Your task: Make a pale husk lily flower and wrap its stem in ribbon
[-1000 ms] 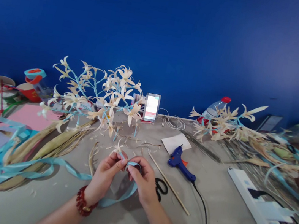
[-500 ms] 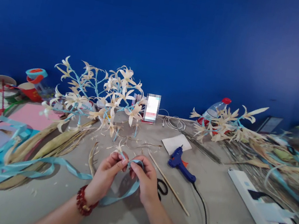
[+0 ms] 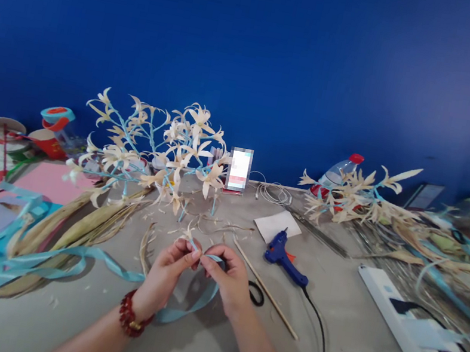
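My left hand (image 3: 171, 263) is closed in a pinch on a small pale flower (image 3: 189, 232), whose petals poke up above the fingertips. Close beside it, my right hand (image 3: 229, 279) pinches a light blue ribbon (image 3: 208, 297) near the flower's stem. From the right fingers the ribbon loops down under the hands. Its wrap around the stem is mostly hidden by the fingers. Partly covered by my right hand, black-handled scissors (image 3: 257, 293) lie on the table. A thin wooden stick (image 3: 271, 294) rests just right of them.
A blue glue gun (image 3: 280, 251) lies near a white card (image 3: 274, 224). Pale flower branches (image 3: 151, 137) stand at the back left, with more flowers (image 3: 350, 190) at the right. Dried husks (image 3: 85, 225) lie left; a white power strip (image 3: 391, 319) with cords lies right.
My right hand has shifted slightly, and the ribbon between the fingers now lies flatter. The ribbon loop below has moved a little. My left hand stays nearly in place.
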Action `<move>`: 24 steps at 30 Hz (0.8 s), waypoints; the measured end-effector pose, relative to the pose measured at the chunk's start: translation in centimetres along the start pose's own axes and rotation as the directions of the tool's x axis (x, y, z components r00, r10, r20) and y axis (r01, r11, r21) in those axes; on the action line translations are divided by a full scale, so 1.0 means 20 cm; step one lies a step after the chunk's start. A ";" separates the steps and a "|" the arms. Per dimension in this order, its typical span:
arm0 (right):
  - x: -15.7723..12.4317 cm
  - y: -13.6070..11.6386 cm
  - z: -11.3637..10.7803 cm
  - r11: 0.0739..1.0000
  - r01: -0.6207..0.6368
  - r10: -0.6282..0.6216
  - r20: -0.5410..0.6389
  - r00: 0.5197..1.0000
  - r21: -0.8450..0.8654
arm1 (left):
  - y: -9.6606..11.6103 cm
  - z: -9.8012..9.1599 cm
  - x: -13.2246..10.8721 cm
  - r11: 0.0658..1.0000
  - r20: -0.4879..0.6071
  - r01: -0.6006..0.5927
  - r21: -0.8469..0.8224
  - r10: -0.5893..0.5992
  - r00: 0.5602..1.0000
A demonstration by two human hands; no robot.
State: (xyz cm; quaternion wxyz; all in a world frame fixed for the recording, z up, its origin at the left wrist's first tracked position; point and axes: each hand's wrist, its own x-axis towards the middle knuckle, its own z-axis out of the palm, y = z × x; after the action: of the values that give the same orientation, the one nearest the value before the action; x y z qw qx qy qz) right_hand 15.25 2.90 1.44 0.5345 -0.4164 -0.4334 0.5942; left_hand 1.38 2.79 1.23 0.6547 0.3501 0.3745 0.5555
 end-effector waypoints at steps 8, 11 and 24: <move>0.02 -0.04 -0.03 0.985 -0.163 0.155 0.119 0.981 0.057 | 0.02 0.01 0.00 0.997 0.105 0.032 -0.070 -0.025 0.994; 0.02 -0.04 -0.03 0.979 -0.187 0.176 0.124 0.977 0.082 | 0.02 0.01 0.00 0.996 0.110 0.024 -0.087 -0.015 0.994; 0.01 -0.01 -0.03 0.997 -0.031 0.035 0.067 0.997 -0.064 | 0.03 0.01 0.01 0.996 0.055 0.038 -0.086 -0.033 0.998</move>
State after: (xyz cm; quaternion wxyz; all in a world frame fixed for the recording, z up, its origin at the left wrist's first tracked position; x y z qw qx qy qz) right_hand 15.89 3.19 1.44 0.4962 -0.4198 -0.4627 0.6029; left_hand 1.32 3.00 1.87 0.6889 0.3291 0.3385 0.5500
